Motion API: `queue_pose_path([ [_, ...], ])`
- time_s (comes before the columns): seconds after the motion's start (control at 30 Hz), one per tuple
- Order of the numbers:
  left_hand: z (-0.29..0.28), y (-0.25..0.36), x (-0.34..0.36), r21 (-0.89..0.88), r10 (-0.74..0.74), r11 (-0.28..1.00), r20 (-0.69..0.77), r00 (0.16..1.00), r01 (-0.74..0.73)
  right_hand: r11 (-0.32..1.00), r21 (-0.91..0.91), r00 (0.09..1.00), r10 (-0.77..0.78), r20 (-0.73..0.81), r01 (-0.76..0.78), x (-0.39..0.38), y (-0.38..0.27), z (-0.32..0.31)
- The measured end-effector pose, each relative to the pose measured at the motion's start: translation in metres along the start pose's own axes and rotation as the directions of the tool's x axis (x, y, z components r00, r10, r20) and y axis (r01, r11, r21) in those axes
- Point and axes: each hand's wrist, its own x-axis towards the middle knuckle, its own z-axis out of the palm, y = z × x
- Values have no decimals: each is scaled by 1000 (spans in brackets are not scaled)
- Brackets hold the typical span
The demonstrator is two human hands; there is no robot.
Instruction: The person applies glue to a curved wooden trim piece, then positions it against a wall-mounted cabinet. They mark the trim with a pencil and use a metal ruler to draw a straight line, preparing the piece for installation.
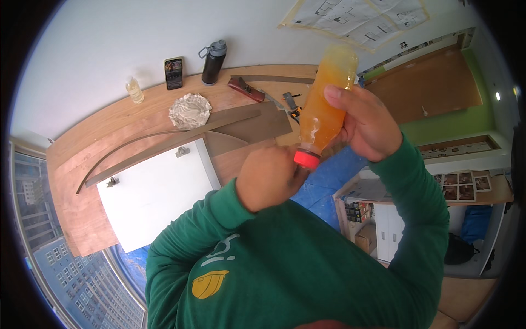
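A plastic bottle (320, 118) of orange liquid is tilted upside down in front of me, its red cap (307, 159) lowest and its pale yellow base uppermost. My right hand (370, 123) grips the bottle's body, thumb across its front. My left hand (268, 175) is closed at the cap end, its fingertips partly hidden behind the cap and neck. Both forearms are in green sleeves. Beyond the hands, on the wooden table (71, 175), are a crumpled off-white cloth (189, 111), a dark red tool (245, 89) and a grey-and-orange hand tool (291, 105).
A white board (153, 197) with clips lies among long brown strips (137, 159). At the back stand a small bottle (134, 89), a phone (173, 73) and a dark flask (213, 63). Blue sheeting (312, 197) lies below; a cabinet (389, 230) is at right, a window (55, 247) at left.
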Motion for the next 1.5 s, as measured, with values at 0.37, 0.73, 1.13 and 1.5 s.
queue_pose_path([
  [0.37, -6, -2, 7, 7, -84, 996, 30, 996, 84, 926, -128, 868, -377, -322, 355, -48, 12, -13],
  [0.73, -7, -2, 5, -2, -82, 997, 16, 996, 82, 804, -433, 844, -512, -156, 408, -63, 12, -6],
  [1.13, -4, -6, 5, -29, -20, 999, 16, 1000, 21, 711, -530, 859, -507, 68, 462, -60, 12, 9],
  [1.5, 0, -7, 6, -27, 3, 1000, -32, 999, -4, 595, -602, 820, -540, 191, 532, -62, 14, 4],
])
